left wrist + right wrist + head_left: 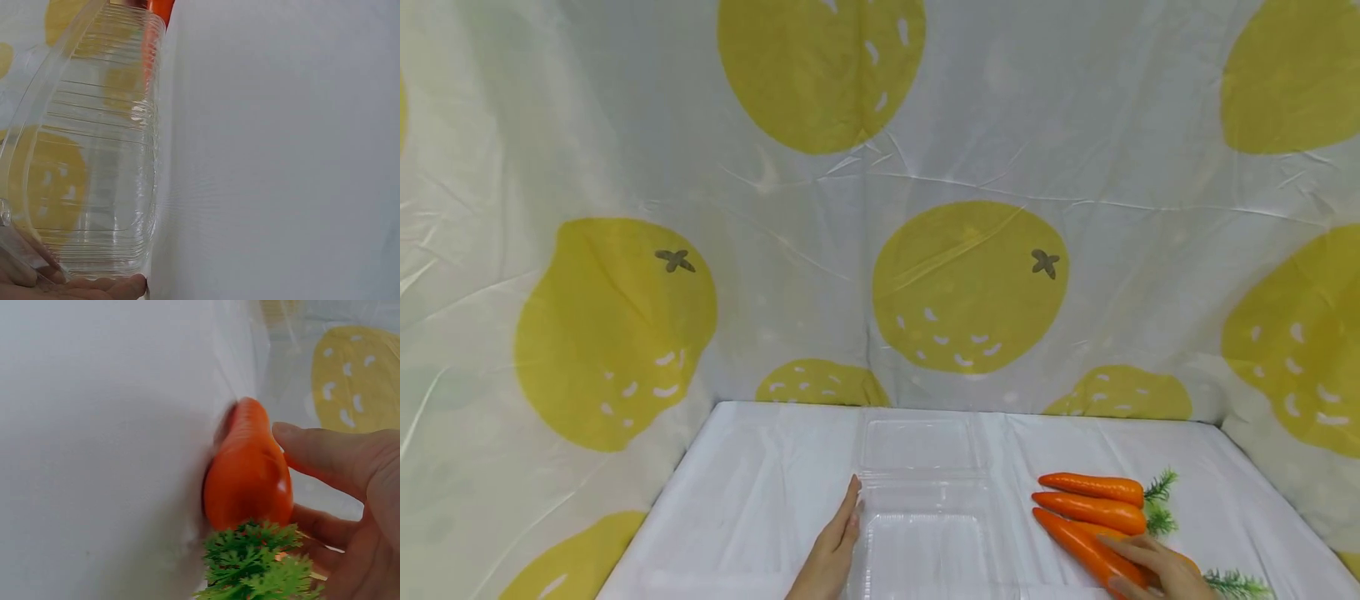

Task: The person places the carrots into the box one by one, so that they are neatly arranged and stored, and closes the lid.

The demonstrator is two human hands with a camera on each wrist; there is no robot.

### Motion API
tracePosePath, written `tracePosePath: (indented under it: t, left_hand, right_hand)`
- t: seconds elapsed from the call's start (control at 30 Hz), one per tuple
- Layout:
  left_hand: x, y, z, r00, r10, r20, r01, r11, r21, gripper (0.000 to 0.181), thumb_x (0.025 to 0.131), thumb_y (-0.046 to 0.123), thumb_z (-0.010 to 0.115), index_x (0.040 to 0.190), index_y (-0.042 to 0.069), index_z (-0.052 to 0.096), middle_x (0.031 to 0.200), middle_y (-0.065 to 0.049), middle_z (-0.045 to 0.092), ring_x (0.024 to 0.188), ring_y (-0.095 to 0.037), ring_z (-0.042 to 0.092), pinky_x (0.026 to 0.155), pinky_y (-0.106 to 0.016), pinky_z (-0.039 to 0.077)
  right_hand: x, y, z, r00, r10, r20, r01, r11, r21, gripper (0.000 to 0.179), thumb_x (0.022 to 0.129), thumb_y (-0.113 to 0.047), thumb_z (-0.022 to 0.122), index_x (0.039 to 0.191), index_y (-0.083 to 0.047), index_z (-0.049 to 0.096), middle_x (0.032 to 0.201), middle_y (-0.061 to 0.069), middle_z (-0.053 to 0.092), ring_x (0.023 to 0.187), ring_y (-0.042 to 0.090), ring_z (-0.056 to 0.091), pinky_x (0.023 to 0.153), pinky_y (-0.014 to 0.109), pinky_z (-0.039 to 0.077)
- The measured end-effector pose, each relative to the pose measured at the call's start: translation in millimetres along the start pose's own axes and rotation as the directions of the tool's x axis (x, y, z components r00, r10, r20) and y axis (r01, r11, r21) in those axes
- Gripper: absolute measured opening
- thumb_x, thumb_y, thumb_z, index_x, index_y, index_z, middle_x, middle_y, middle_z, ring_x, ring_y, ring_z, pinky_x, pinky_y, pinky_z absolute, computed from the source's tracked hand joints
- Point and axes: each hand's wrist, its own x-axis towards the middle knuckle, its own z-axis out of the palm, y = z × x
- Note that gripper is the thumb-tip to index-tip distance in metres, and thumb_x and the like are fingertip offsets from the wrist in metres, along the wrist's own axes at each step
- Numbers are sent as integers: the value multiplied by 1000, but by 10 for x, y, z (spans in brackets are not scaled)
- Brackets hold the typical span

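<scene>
A clear plastic clamshell box (925, 483) lies with its lid laid back on the white-covered table. My left hand (832, 546) rests along the box's left side with fingers straight; in the left wrist view its fingertips (128, 287) touch the ribbed wall. To the right, several orange carrots with green tops lie side by side, tips pointing left. My right hand (1161, 571) is over the nearest carrot (1078, 546), thumb on one side and fingers on the other. The right wrist view shows this carrot (247, 481) from its leafy end (259, 562).
Beyond it lie a middle carrot (1090, 511) and a far carrot (1093, 486); another is partly hidden under the right hand. A white curtain (790, 292) printed with yellow lemons hangs around the table's back and sides.
</scene>
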Motion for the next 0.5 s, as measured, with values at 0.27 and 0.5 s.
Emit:
tracePosePath:
  t: [0.27,0.5]
  left_hand:
    - [-24,0,-5,1000,6,-17,-6,1000,-10,56,112,6,33,163,-5,14,165,-34,18,146,-56,34,114,-61,34]
    - [-19,32,11,1000,-21,-18,20,1000,-20,56,113,9,33,165,0,14,168,-29,17,149,-52,34,116,-58,34]
  right_hand:
    - [91,-84,117,989,134,59,-137,989,47,57,101,-41,64,143,-3,60,120,7,65,83,6,51,64,26,42]
    - [108,-101,164,986,166,13,-166,986,-4,57,96,-40,71,142,-8,63,121,4,66,75,6,46,61,24,36]
